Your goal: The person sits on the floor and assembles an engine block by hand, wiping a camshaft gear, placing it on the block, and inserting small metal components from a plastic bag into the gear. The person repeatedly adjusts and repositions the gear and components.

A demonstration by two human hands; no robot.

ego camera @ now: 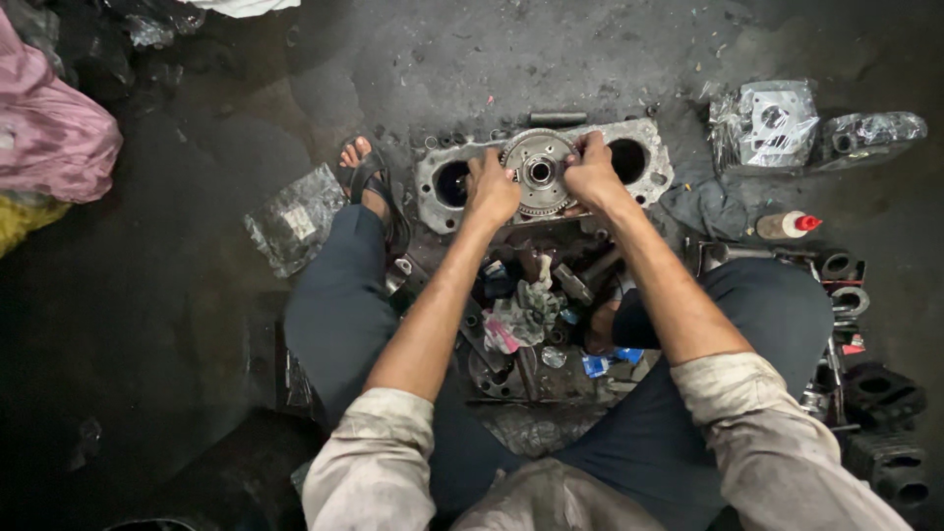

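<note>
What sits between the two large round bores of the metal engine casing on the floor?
In the head view, a round toothed gear sits between the two bores of the casing; the left hand and right hand grip its sides.

Both hands are covering parts of the round gear plate [538,169], the left hand [491,191] hiding its left rim and the right hand [593,175] its right rim; fingertips are tucking out of sight. The pink cloth [49,138] is running off the left edge, and clutter between the knees is lying too dark to identify
</note>
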